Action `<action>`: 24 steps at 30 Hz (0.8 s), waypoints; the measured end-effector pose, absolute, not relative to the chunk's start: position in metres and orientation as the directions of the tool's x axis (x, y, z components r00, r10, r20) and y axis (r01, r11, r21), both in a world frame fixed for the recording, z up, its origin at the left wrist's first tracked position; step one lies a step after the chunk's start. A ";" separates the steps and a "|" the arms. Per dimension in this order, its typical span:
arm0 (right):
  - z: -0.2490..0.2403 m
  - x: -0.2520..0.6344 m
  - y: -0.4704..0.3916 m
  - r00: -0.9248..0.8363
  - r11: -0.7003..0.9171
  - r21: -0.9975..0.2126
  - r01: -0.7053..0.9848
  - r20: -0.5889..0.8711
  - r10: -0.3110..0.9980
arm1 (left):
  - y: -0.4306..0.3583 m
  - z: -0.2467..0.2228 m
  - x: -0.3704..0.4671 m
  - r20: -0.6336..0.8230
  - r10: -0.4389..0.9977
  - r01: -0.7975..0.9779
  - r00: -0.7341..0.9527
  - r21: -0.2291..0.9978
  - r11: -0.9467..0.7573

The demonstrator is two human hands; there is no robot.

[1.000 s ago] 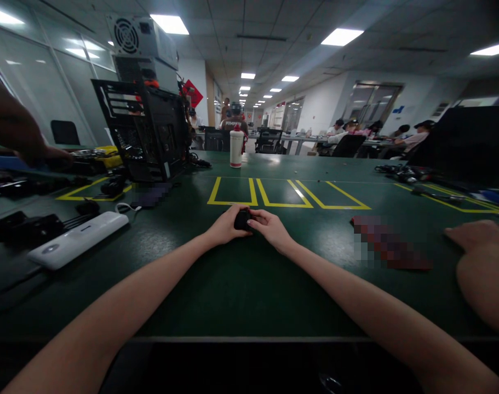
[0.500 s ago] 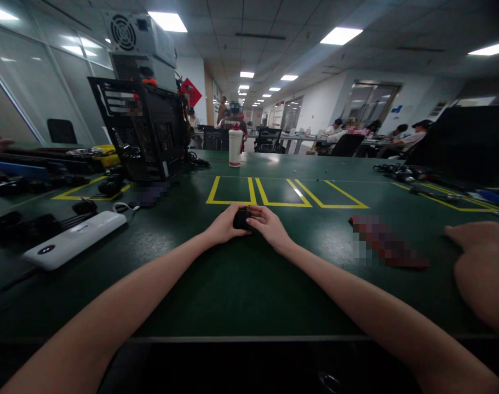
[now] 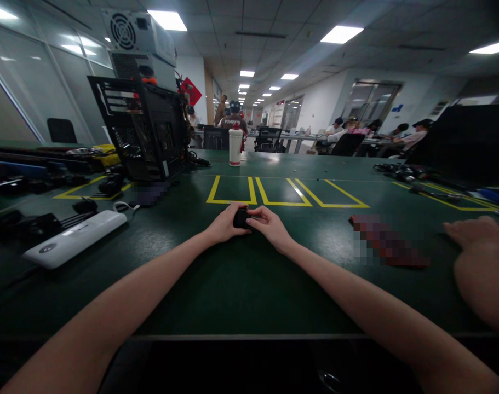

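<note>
Fingers of the left hand [image 3: 223, 226] clasp a small black rounded object [image 3: 240, 218]; the right hand [image 3: 271, 227] pinches its edge. A slack grip could drop it.

The left forearm [image 3: 150, 279] slanted in from the near left and the right forearm [image 3: 351, 290] from the near right, both bare, converging toward the middle. The left hand [image 3: 227, 224] was curled, thumb nearer, fingers farther; the right hand [image 3: 270, 225] faced it closely, thumb and bent fingers drawn together.
</note>
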State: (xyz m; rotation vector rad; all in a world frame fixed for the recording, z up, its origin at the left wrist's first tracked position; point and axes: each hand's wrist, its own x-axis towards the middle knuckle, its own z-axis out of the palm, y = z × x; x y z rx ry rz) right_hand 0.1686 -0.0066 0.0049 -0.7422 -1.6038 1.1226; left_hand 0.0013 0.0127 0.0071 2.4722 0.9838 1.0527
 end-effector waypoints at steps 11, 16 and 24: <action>0.001 0.168 0.002 -0.303 0.358 -0.933 0.043 0.329 0.894 | 0.014 0.007 0.002 0.537 0.682 0.486 0.496 0.479 -0.731; 0.004 0.168 -0.003 -0.317 0.360 -0.933 -0.024 0.348 0.882 | 0.012 0.007 0.001 0.543 0.679 0.484 0.495 0.477 -0.734; 0.000 0.168 0.000 -0.244 0.427 -0.903 0.052 0.403 0.882 | 0.013 0.007 0.001 0.541 0.675 0.476 0.501 0.480 -0.737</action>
